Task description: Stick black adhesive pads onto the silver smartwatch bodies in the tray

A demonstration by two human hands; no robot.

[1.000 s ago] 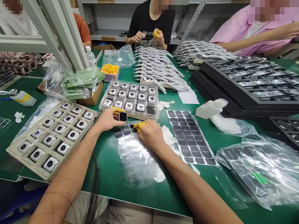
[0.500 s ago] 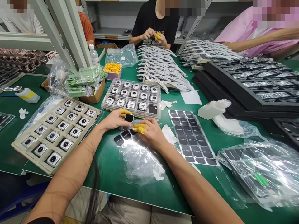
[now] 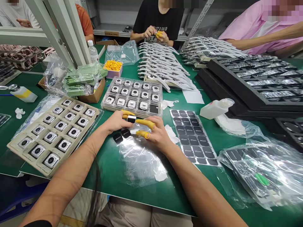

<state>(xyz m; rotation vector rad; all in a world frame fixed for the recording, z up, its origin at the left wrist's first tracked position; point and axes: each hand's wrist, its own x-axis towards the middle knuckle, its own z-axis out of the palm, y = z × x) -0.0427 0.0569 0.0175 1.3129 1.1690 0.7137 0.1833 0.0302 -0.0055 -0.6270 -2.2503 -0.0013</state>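
From here, the left grip [image 3: 115,121] pinches a watch [image 3: 131,119], the right grip [image 3: 156,134] I can't tell, and a beige tray [image 3: 14,146], clear tray [image 3: 106,107] and dark-squared sheet [image 3: 189,139] crowd both.

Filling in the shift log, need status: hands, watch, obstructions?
Left hand holding the watch. Right hand close, yellow-covered finger by its edge; contact unclear. Black stickers, clear film nearby on table; neither covers the watch.

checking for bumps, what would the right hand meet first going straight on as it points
Likely the watch case held in the left hand; whether the right hand touches it is unclear.
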